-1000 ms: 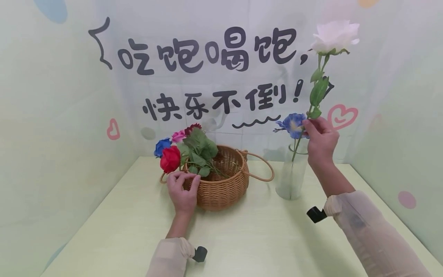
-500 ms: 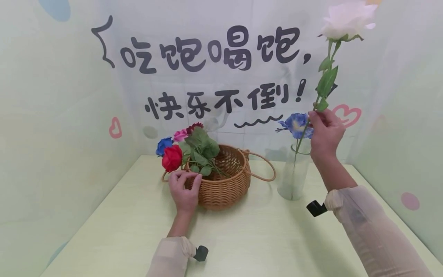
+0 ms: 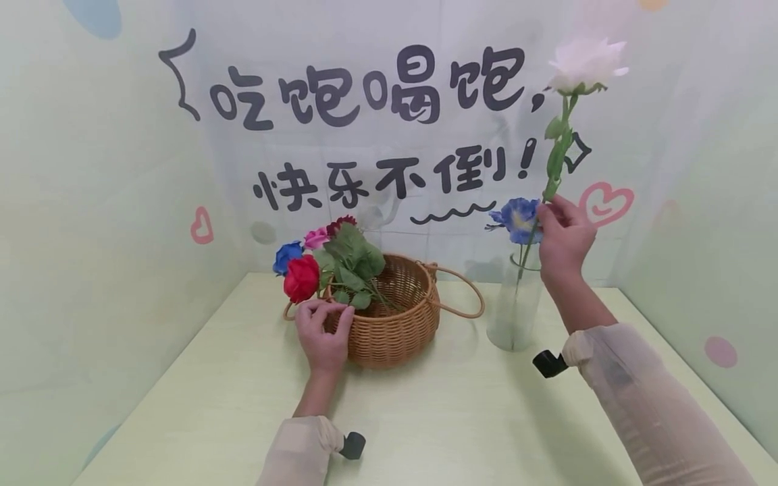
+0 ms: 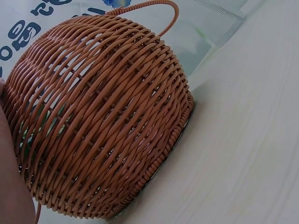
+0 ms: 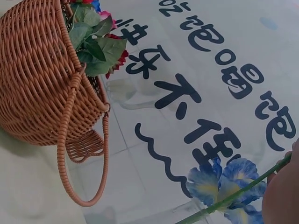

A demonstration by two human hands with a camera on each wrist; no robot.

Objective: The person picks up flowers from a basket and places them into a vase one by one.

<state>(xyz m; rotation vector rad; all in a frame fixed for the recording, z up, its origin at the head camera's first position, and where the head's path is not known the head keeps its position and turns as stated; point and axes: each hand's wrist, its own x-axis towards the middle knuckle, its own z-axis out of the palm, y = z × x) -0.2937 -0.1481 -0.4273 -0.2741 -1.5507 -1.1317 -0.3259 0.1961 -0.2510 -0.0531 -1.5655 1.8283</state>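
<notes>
My right hand [image 3: 566,236] pinches the green stem of a white rose [image 3: 586,66] held upright over a clear glass vase [image 3: 507,317]. The stem's lower end reaches into the vase mouth. Standing in that vase is a blue iris [image 3: 516,219], its bloom just left of my right fingers. Over at the wicker basket [image 3: 389,341], my left hand [image 3: 322,337] grips the front left rim. In the left wrist view only part of that hand shows, beside the basket wall [image 4: 107,116].
A red rose [image 3: 301,278], a blue rose [image 3: 288,258], a pink flower [image 3: 317,237] and a dark red flower [image 3: 342,224] lean over the basket's left side. The basket handle [image 3: 468,314] sticks out toward the vase. Behind the table [image 3: 425,425] stands a lettered wall.
The white rose rose and shifted right, then came back down and left with my right hand; its leaves have turned. My left hand and the basket have stayed put.
</notes>
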